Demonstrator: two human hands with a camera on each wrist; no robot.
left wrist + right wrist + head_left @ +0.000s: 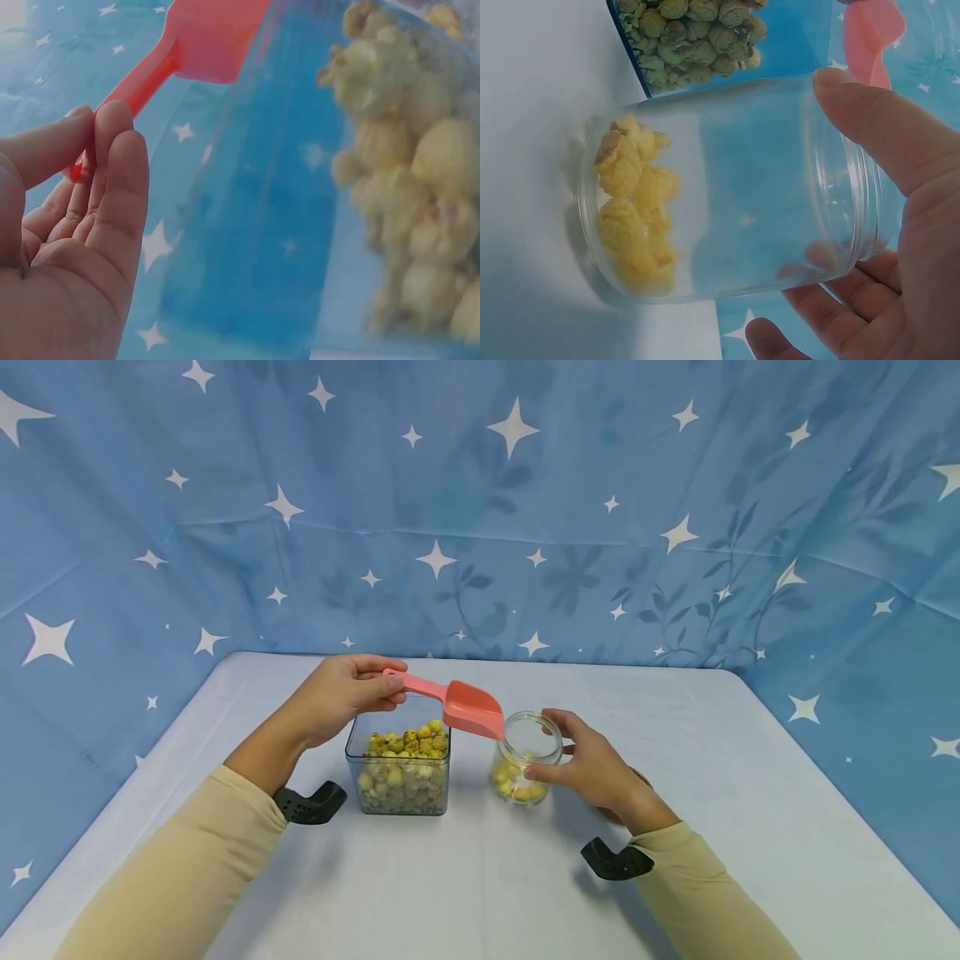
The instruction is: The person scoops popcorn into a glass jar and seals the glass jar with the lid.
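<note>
A pink scoop [471, 708] is pinched at its handle by my left hand [351, 690], above the clear square container. Its blade tilts down to the right, with the lip at the near side of the glass jar's mouth. The scoop's inside looks bare in the head view. Yellow popcorn [408, 745] fills much of the container [397, 814]. My right hand [588, 766] grips the glass jar [531, 737] near its top, thumb on one side and fingers on the other. Some popcorn pieces [634, 217] lie on the jar's bottom, as the right wrist view shows.
A white-covered table [480, 893] bears the container on the left and the jar on the right, a small gap between them. Behind it hangs a blue curtain [465, 485] with white stars. Black bands [311, 803] sit at both wrists.
</note>
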